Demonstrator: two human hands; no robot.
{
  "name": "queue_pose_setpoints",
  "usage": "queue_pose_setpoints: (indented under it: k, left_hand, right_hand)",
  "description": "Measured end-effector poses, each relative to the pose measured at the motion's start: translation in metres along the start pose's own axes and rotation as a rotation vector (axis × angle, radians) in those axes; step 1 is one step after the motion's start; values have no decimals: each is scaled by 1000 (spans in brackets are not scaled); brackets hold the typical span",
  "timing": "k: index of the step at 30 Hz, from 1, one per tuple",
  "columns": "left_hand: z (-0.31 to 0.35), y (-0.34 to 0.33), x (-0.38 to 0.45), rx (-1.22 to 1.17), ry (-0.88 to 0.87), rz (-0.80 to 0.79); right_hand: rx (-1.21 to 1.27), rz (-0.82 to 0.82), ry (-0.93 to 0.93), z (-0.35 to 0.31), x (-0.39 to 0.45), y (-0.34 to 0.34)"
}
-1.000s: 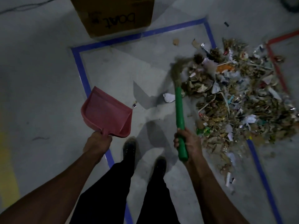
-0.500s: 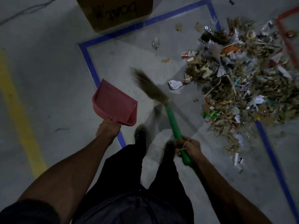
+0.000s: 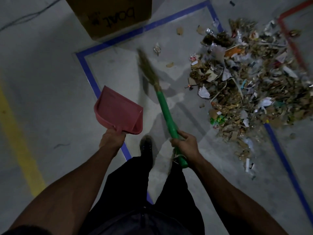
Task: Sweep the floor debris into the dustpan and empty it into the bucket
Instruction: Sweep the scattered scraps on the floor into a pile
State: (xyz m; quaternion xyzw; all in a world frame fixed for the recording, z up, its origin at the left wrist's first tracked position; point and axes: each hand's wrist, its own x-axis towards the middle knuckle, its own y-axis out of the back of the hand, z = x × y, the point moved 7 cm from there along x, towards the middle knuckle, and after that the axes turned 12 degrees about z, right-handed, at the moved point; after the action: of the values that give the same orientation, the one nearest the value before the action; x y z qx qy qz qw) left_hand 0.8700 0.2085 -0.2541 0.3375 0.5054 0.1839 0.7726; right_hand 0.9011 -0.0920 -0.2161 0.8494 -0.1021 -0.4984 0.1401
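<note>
Head view: the left hand grips the handle of the pink dustpan, held with its mouth toward 11 o'clock. The right hand grips the green broom, bristles blurred toward 11 o'clock. The debris pile lies at 2 o'clock, well apart from the dustpan.

The dustpan gripped by the left hand is plain pink-red. The broom in the right hand has a bright green handle and tan, straw-coloured bristles. Right of the right hand, the debris pile is mottled brown, white and tan, with orange and green bits. The grey floor carries blue tape, a yellow stripe and red tape. The cardboard box is brown with black lettering.
</note>
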Motion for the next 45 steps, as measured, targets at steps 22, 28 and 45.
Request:
queue_pose_setpoints:
  k: [22,28,45]
  left_hand:
    - [145,27,17,-449,96,31]
    - [210,0,33,-536,73,77]
    - [384,-72,22,-565,8,103]
  right_hand:
    - [310,13,31,-89,75,-34]
    - [234,-19,-4,-166,172,-28]
    - [330,13,-70,-272,293,36]
